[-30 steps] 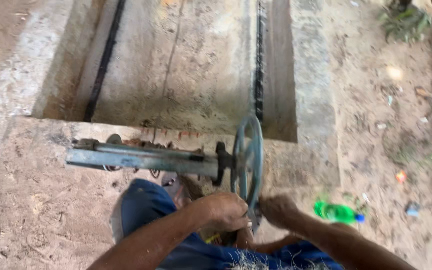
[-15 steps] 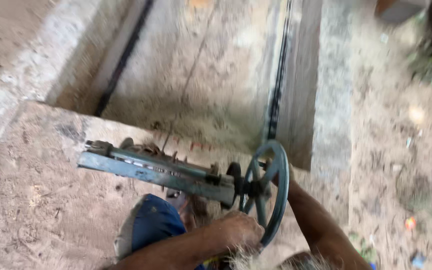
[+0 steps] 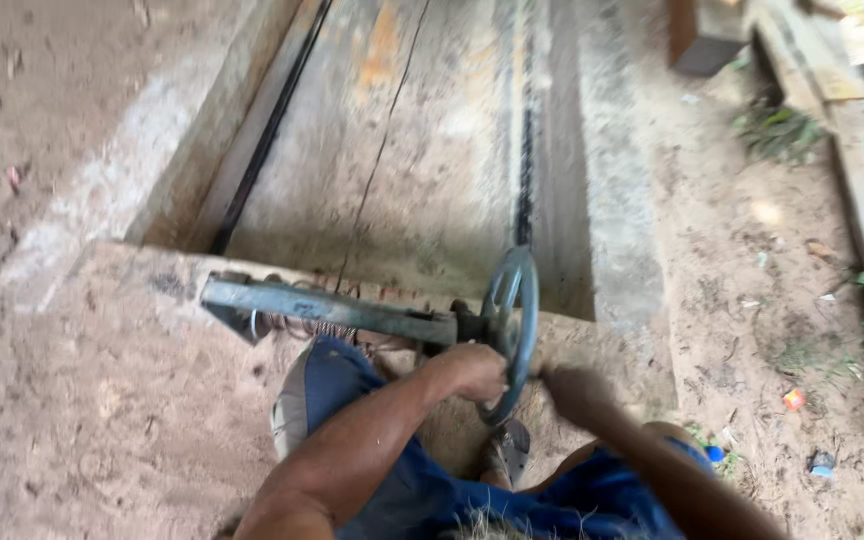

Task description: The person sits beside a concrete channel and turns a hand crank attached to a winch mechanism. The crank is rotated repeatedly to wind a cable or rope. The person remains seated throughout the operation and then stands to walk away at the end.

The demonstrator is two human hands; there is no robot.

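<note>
A blue-grey metal handwheel (image 3: 512,330) stands upright at the near edge of a long concrete pit (image 3: 422,150). It sits on the end of a horizontal steel bar (image 3: 322,308) that runs left along the pit's lip. My left hand (image 3: 472,372) is closed on the wheel's lower left rim. My right hand (image 3: 574,390), blurred by motion, is at the rim's right side and seems to grip it. A dark chain (image 3: 523,150) runs from the wheel up the pit. My legs in blue shorts (image 3: 432,480) are below.
Sandy ground lies on both sides. A black rail (image 3: 264,140) lines the pit's left wall. Wooden planks (image 3: 852,150) and a block (image 3: 704,40) lie at the far right, with a weed (image 3: 782,130) and small litter (image 3: 794,399) near them.
The view has shifted, so the wheel now sits further right and higher. My left hand has moved up the rim, and my right hand has swung to the wheel's right side.
</note>
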